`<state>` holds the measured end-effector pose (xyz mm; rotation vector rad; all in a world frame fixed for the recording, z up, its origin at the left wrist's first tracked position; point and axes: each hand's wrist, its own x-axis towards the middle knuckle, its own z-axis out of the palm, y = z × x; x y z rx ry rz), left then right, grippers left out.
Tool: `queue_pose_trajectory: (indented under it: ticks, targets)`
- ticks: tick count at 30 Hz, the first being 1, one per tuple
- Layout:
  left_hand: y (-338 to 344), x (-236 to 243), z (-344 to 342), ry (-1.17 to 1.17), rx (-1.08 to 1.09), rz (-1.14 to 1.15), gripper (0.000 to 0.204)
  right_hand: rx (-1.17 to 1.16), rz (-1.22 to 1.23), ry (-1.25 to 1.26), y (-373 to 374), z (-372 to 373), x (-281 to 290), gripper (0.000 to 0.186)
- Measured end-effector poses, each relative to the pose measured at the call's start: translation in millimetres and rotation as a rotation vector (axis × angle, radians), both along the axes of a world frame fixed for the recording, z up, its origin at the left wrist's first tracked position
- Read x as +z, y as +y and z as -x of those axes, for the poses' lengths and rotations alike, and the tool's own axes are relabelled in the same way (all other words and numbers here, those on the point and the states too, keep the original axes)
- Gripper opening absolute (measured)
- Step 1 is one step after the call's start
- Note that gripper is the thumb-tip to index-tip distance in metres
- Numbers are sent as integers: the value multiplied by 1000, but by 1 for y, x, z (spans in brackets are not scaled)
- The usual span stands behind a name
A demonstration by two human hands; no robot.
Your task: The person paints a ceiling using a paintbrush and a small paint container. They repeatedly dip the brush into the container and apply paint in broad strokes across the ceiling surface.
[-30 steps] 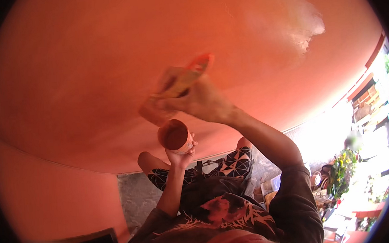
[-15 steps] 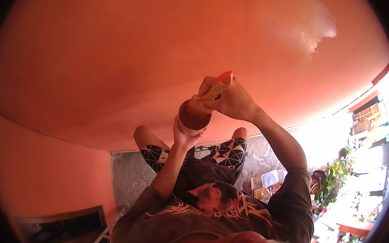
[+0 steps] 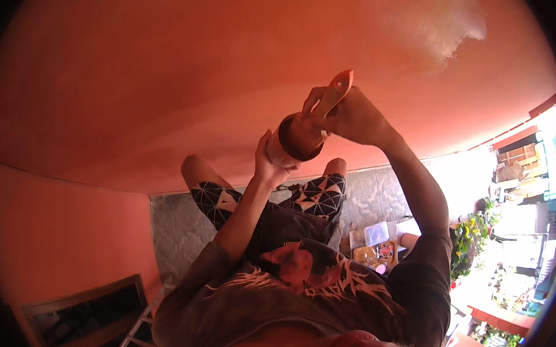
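My left hand [image 3: 268,164] grips a paint cup [image 3: 279,149], which is tilted in front of me with a dark inside. My right hand [image 3: 362,119] is closed on a paintbrush [image 3: 338,88] with an orange-red tip on its handle; the brush head is at the cup's mouth, and its bristles are partly hidden by the rim and fingers. Ahead is a salmon-orange wall [image 3: 207,63] with a pale, glossy patch [image 3: 447,29] at the upper right.
A metal ladder [image 3: 139,328] and a dark framed opening [image 3: 86,319] are at lower left. Grey tiles [image 3: 173,224] lie below my bent knees. Containers and trays [image 3: 373,253] sit at lower right, near leafy plants [image 3: 467,244] and a bright open area.
The blurred brush has come down from above the cup to its mouth. My left hand and the cup have moved up and right, and the cup is tilted more.
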<state>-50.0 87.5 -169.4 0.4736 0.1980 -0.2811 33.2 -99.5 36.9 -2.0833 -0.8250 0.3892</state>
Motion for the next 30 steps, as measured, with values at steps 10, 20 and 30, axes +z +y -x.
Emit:
queue_pose_trajectory:
  ticks: [10,20,30]
  targets:
    - [3,10,-6,-104,44,89,67,40,-1,-152,30,16,0,15]
    - [5,20,-6,-140,115,194,58,119,308,-254,62,16,-18,18]
    - [27,7,-8,-105,149,166,67,70,76,-218,68,8,22,18]
